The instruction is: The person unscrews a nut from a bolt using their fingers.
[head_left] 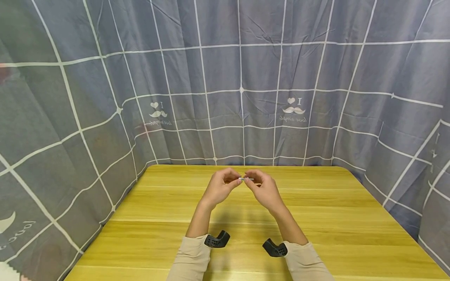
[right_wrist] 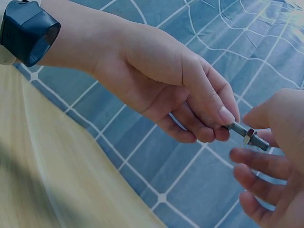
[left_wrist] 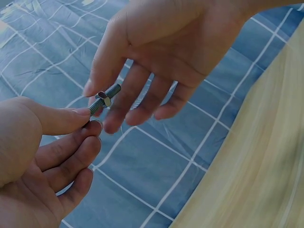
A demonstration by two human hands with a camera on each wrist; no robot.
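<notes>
Left hand [left_wrist: 26, 164] pinches the bolt [left_wrist: 97, 105] by one end

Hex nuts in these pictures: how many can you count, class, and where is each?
1: the hex nut sits partway along the threaded bolt, which the left hand pinches at one end; others may be hidden.

Mirror-reversed print was noted on the grey curtain [head_left: 221, 70].
The back stretch twice bore "I", a heart [head_left: 291, 101] and a moustache [head_left: 293, 111] above "love simple"; the left stretch showed a partial print [head_left: 22, 229], "love" legible; a far-right print [head_left: 434, 152] was too oblique to read.
</notes>
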